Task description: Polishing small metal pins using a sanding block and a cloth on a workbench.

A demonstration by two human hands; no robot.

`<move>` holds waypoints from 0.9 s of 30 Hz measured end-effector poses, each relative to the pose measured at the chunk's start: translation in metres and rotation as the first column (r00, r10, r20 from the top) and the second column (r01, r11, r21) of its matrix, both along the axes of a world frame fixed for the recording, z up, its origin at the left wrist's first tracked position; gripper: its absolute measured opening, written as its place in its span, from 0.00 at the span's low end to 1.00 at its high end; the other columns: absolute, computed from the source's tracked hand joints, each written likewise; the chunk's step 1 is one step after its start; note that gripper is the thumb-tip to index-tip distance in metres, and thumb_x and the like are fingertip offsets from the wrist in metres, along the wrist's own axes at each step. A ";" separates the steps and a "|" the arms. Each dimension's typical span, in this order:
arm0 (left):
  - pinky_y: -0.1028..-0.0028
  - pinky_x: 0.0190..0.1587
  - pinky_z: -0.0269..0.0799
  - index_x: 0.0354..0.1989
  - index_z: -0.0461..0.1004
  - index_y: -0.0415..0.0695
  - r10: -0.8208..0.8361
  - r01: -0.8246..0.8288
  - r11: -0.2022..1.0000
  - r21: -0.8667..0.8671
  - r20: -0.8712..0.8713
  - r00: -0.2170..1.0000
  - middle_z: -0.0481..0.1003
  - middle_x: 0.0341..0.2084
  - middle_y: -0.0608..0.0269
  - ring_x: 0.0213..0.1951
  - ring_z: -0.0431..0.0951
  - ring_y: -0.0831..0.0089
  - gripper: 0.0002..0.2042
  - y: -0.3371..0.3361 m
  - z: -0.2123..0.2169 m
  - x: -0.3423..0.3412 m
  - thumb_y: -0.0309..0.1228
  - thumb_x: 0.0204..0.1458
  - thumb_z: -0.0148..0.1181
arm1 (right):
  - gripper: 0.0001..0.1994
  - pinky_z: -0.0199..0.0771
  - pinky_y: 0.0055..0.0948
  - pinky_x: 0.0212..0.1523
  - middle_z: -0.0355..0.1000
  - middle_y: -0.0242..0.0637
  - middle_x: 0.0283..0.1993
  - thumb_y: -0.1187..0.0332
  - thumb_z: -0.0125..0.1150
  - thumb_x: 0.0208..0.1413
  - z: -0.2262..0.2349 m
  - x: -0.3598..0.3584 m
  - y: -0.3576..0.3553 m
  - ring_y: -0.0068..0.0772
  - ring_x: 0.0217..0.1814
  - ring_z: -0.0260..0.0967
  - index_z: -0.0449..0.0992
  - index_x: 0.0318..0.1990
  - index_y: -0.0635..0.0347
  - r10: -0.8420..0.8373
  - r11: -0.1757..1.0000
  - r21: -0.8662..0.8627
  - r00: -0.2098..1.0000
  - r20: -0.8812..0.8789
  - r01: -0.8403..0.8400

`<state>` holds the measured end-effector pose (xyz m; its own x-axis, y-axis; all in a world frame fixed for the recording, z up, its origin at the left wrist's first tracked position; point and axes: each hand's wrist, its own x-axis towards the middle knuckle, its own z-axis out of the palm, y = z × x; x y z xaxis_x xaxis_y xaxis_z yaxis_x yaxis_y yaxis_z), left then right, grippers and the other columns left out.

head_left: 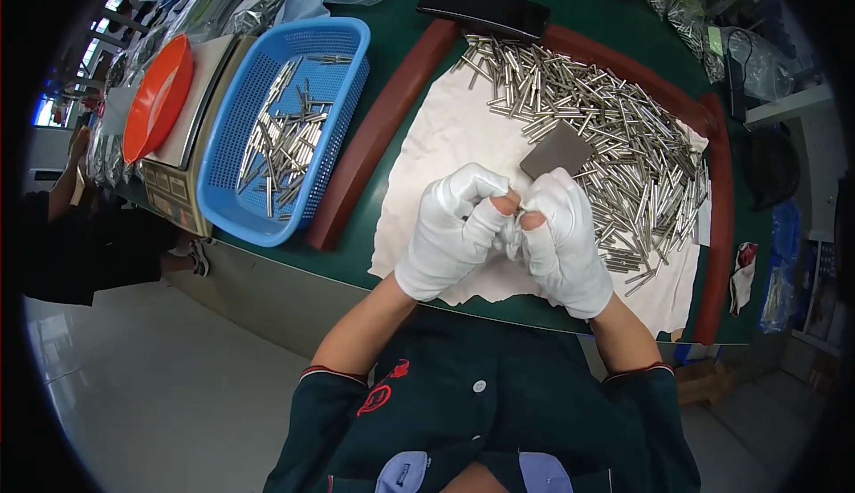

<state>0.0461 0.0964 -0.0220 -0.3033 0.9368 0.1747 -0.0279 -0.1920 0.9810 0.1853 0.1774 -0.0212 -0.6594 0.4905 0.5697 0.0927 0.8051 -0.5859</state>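
Pinching together at the centre of the frame, a worker's white-gloved left hand (454,230) and right hand (561,239) meet fingertip to fingertip above a white cloth (445,137). Something small, probably one metal pin, is clamped between them, though the gloves hide it almost wholly and its long axis cannot be told. A heap of loose metal pins (614,146) sprawls over the cloth to the upper right, lying closest to the right hand, the pins pointing every way. A small grey block (557,150) rests at the heap's edge, just above the knuckles. To the left of the frame, beyond a reddish-brown tray rim (383,128), a blue basket (312,43) holds more pins, nearer the left hand. An orange bowl (158,97) sits on a scale at far left; a black phone (485,9) lies at the top.
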 end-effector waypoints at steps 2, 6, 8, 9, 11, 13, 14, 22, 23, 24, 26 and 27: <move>0.80 0.27 0.69 0.34 0.71 0.38 -0.008 0.015 0.995 0.097 -0.066 0.998 0.75 0.24 0.65 0.23 0.72 0.84 0.07 0.000 -0.002 -0.001 0.29 0.59 0.58 | 0.15 0.58 0.39 0.33 0.62 0.35 0.23 0.67 0.46 0.62 0.006 0.003 0.000 0.41 0.28 0.57 0.67 0.22 0.54 0.138 0.934 -0.330 0.990 -0.019 -0.137; 0.80 0.27 0.69 0.33 0.72 0.40 0.036 -0.007 0.982 0.189 -0.149 0.988 0.75 0.24 0.63 0.23 0.73 0.81 0.06 -0.004 -0.006 0.005 0.29 0.57 0.60 | 0.20 0.58 0.23 0.20 0.64 0.29 0.17 0.60 0.47 0.66 0.023 0.005 -0.013 0.21 0.17 0.58 0.68 0.21 0.58 0.040 0.227 -0.964 0.990 -0.132 -0.138; 0.79 0.26 0.69 0.34 0.71 0.41 0.125 -0.002 0.948 0.319 -0.368 0.921 0.74 0.22 0.64 0.22 0.74 0.78 0.05 0.000 -0.014 0.004 0.28 0.57 0.60 | 0.22 0.55 0.16 0.15 0.65 0.28 0.16 0.56 0.48 0.66 0.013 0.006 -0.009 0.13 0.14 0.57 0.69 0.22 0.61 0.012 0.214 -0.960 0.984 -0.179 -0.178; 0.78 0.26 0.70 0.35 0.70 0.41 0.181 -0.052 0.931 0.362 -0.331 0.926 0.74 0.22 0.64 0.22 0.75 0.77 0.06 -0.001 -0.016 0.006 0.28 0.57 0.60 | 0.22 0.55 0.17 0.15 0.65 0.28 0.16 0.56 0.48 0.66 0.012 0.006 -0.008 0.14 0.14 0.57 0.69 0.22 0.61 -0.029 0.253 -0.952 0.982 -0.187 -0.174; 0.76 0.26 0.71 0.37 0.68 0.41 0.209 -0.200 0.948 0.247 -0.007 0.978 0.73 0.22 0.62 0.22 0.76 0.74 0.06 -0.008 -0.014 0.013 0.27 0.58 0.58 | 0.22 0.55 0.17 0.15 0.65 0.28 0.17 0.56 0.46 0.66 0.014 0.009 -0.003 0.14 0.14 0.57 0.70 0.24 0.62 -0.083 0.328 -0.933 0.979 -0.188 -0.152; 0.77 0.23 0.69 0.37 0.65 0.40 0.236 -0.242 0.968 0.067 0.090 0.968 0.73 0.22 0.58 0.19 0.74 0.73 0.09 -0.005 -0.010 0.003 0.33 0.63 0.51 | 0.22 0.55 0.16 0.15 0.65 0.28 0.17 0.56 0.46 0.67 0.015 0.010 0.001 0.14 0.14 0.57 0.70 0.25 0.62 -0.201 0.337 -0.939 0.970 -0.135 -0.061; 0.77 0.24 0.68 0.38 0.66 0.40 0.223 -0.225 0.974 0.007 0.109 0.969 0.73 0.21 0.58 0.20 0.74 0.73 0.08 -0.002 -0.011 0.000 0.33 0.64 0.49 | 0.21 0.54 0.16 0.15 0.65 0.28 0.17 0.56 0.45 0.67 0.014 0.009 0.001 0.14 0.15 0.57 0.71 0.26 0.63 -0.223 0.371 -0.924 0.957 -0.188 -0.095; 0.77 0.27 0.68 0.40 0.68 0.40 0.176 -0.156 0.981 -0.112 0.206 0.962 0.73 0.22 0.60 0.22 0.74 0.74 0.08 -0.002 -0.017 -0.004 0.32 0.63 0.50 | 0.19 0.65 0.16 0.18 0.66 0.28 0.20 0.56 0.45 0.67 0.015 0.008 0.002 0.13 0.16 0.59 0.72 0.33 0.64 -0.208 0.360 -0.929 0.964 -0.166 -0.082; 0.78 0.26 0.69 0.40 0.68 0.39 0.173 -0.152 0.982 -0.113 0.211 0.962 0.75 0.22 0.58 0.23 0.76 0.74 0.07 -0.002 -0.017 -0.005 0.30 0.62 0.52 | 0.19 0.66 0.17 0.19 0.67 0.28 0.21 0.56 0.46 0.67 0.013 0.008 0.002 0.14 0.16 0.60 0.72 0.35 0.64 -0.197 0.362 -0.928 0.966 -0.169 -0.089; 0.80 0.26 0.70 0.40 0.69 0.38 0.170 -0.147 0.982 -0.115 0.216 0.962 0.76 0.23 0.56 0.23 0.77 0.74 0.06 -0.002 -0.017 -0.006 0.29 0.61 0.53 | 0.18 0.67 0.18 0.19 0.68 0.29 0.22 0.57 0.47 0.67 0.013 0.008 0.002 0.14 0.17 0.61 0.72 0.36 0.65 -0.186 0.363 -0.927 0.967 -0.173 -0.095; 0.80 0.26 0.70 0.40 0.69 0.38 0.163 -0.137 0.982 -0.131 0.212 0.964 0.76 0.23 0.57 0.23 0.77 0.74 0.06 -0.002 -0.017 -0.006 0.29 0.61 0.53 | 0.16 0.68 0.18 0.22 0.70 0.29 0.25 0.59 0.48 0.66 0.013 0.008 0.004 0.15 0.20 0.62 0.72 0.38 0.65 -0.147 0.356 -0.925 0.969 -0.197 -0.134; 0.80 0.26 0.70 0.40 0.69 0.38 0.156 -0.126 0.981 -0.148 0.208 0.966 0.76 0.22 0.58 0.23 0.77 0.74 0.06 -0.002 -0.016 -0.006 0.29 0.61 0.53 | 0.15 0.68 0.17 0.25 0.70 0.30 0.26 0.59 0.48 0.66 0.009 0.007 0.004 0.15 0.21 0.62 0.72 0.39 0.65 -0.129 0.386 -0.912 0.972 -0.199 -0.136</move>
<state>0.0405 0.0949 -0.0382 -0.4508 0.8920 -0.0332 -0.2259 -0.0780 0.9710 0.1927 0.1814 -0.0123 -0.5966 0.7947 -0.1123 -0.1332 -0.2360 -0.9626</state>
